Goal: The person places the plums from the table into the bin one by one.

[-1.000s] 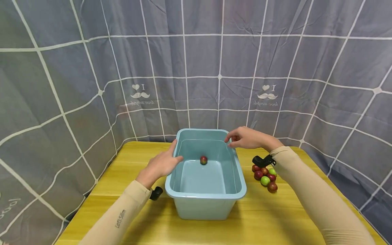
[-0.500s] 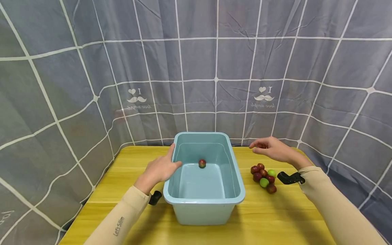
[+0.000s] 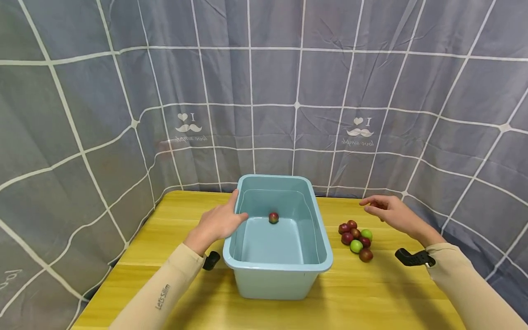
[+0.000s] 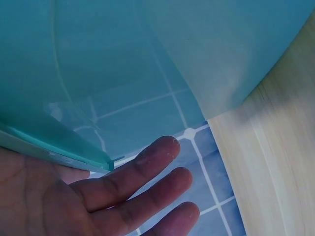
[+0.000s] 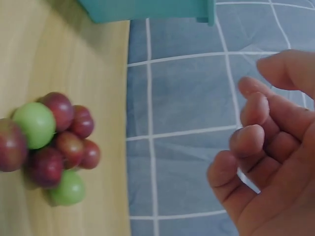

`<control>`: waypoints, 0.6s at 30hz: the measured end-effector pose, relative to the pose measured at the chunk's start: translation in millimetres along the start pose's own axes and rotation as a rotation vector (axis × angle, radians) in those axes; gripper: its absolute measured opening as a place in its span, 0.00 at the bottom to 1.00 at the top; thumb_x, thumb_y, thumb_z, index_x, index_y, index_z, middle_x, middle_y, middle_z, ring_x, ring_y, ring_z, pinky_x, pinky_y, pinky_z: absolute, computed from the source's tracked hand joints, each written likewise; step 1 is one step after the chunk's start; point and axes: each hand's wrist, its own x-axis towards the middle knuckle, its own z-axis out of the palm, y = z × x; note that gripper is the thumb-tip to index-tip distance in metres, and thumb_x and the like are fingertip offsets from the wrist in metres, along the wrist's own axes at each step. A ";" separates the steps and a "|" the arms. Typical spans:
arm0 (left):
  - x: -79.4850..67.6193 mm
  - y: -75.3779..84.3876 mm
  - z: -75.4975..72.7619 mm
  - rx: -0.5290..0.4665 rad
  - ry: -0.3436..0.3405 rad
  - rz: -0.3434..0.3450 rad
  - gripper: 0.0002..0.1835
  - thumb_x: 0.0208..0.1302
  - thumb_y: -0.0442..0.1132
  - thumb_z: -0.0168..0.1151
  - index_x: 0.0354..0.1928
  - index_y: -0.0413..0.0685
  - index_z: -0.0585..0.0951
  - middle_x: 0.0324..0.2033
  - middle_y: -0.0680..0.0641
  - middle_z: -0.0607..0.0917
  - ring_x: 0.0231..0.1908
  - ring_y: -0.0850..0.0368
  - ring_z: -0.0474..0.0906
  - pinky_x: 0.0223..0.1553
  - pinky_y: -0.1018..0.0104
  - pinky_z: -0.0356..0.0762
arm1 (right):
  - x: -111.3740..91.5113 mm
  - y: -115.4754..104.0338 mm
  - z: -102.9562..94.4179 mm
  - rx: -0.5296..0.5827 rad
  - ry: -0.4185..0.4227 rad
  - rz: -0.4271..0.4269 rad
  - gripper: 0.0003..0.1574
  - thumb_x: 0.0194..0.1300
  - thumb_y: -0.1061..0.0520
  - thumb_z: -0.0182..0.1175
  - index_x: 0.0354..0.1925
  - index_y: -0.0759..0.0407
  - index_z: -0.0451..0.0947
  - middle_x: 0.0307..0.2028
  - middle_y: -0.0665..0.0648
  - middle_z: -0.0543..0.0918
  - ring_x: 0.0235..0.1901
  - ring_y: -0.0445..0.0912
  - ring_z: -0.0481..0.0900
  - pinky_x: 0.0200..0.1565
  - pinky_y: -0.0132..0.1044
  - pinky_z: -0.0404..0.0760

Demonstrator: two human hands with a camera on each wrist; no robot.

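Note:
A light blue plastic tub (image 3: 277,282) stands mid-table with one dark red plum (image 3: 273,217) on its floor near the far end. My left hand (image 3: 220,221) rests on the tub's left rim, thumb over the edge and the other fingers extended along the outside, as the left wrist view shows. To the right of the tub lies a cluster of red plums (image 3: 347,238) with two green round fruits (image 3: 356,246). My right hand (image 3: 393,213) hovers to the right of and beyond the cluster, fingers loosely bent, nothing in it. In the right wrist view the fruits (image 5: 47,164) lie left of that hand.
The yellow wood-grain table (image 3: 165,238) reaches back to a grey curtain (image 3: 272,128) with white grid lines, which also hangs along both sides. A black wrist strap (image 3: 414,257) sits at the right sleeve, and a black device (image 3: 211,261) shows at the left wrist.
My right hand has moved right, from over the tub's far right corner to past the fruit cluster. The left hand stays on the rim, and the plum in the tub looks unmoved.

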 end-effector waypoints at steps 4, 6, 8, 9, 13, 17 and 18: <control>0.2 0.7 -1.3 -0.002 -0.004 0.001 0.48 0.68 0.62 0.49 0.82 0.59 0.40 0.56 0.43 0.83 0.43 0.49 0.82 0.29 0.59 0.70 | -7.7 7.9 4.2 0.019 0.040 0.022 0.24 0.77 0.45 0.53 0.62 0.56 0.77 0.36 0.57 0.79 0.28 0.47 0.72 0.30 0.37 0.73; 0.8 2.1 -3.1 -0.002 -0.009 0.001 0.48 0.68 0.62 0.49 0.82 0.59 0.39 0.55 0.43 0.84 0.42 0.49 0.81 0.29 0.59 0.71 | -10.3 12.3 5.5 0.027 0.069 0.021 0.24 0.77 0.46 0.54 0.62 0.56 0.77 0.33 0.56 0.77 0.26 0.48 0.72 0.30 0.37 0.72; 1.6 2.5 -4.2 0.002 -0.009 -0.002 0.48 0.67 0.62 0.48 0.82 0.60 0.39 0.53 0.43 0.84 0.41 0.50 0.81 0.29 0.59 0.70 | -11.6 17.6 8.0 0.041 0.098 0.009 0.23 0.76 0.47 0.55 0.62 0.57 0.77 0.33 0.55 0.78 0.26 0.50 0.72 0.30 0.37 0.73; 1.8 2.7 -4.7 0.003 -0.009 -0.004 0.48 0.67 0.62 0.48 0.82 0.60 0.38 0.52 0.43 0.84 0.40 0.50 0.81 0.29 0.59 0.70 | -12.0 20.4 9.5 0.053 0.108 0.003 0.23 0.76 0.48 0.55 0.62 0.57 0.77 0.34 0.54 0.79 0.26 0.51 0.73 0.30 0.37 0.73; 1.8 1.8 -5.0 -0.003 -0.005 -0.008 0.48 0.67 0.62 0.48 0.82 0.60 0.39 0.54 0.42 0.84 0.42 0.49 0.82 0.30 0.58 0.70 | -14.6 33.6 15.7 0.129 0.125 0.011 0.24 0.76 0.49 0.56 0.62 0.60 0.76 0.36 0.51 0.79 0.27 0.51 0.73 0.31 0.37 0.74; -0.5 0.3 -2.3 -0.018 0.000 -0.003 0.48 0.68 0.61 0.49 0.82 0.59 0.41 0.59 0.42 0.82 0.47 0.47 0.82 0.32 0.57 0.71 | -20.9 45.1 21.2 0.220 0.129 0.043 0.26 0.76 0.49 0.55 0.63 0.64 0.74 0.31 0.51 0.75 0.28 0.49 0.72 0.33 0.37 0.73; -1.4 -0.1 -1.3 -0.020 0.001 -0.004 0.48 0.67 0.61 0.49 0.82 0.59 0.41 0.59 0.42 0.82 0.48 0.47 0.82 0.33 0.57 0.72 | -22.2 47.7 22.8 0.243 0.134 0.049 0.26 0.77 0.49 0.55 0.63 0.64 0.74 0.29 0.50 0.74 0.28 0.49 0.72 0.34 0.36 0.74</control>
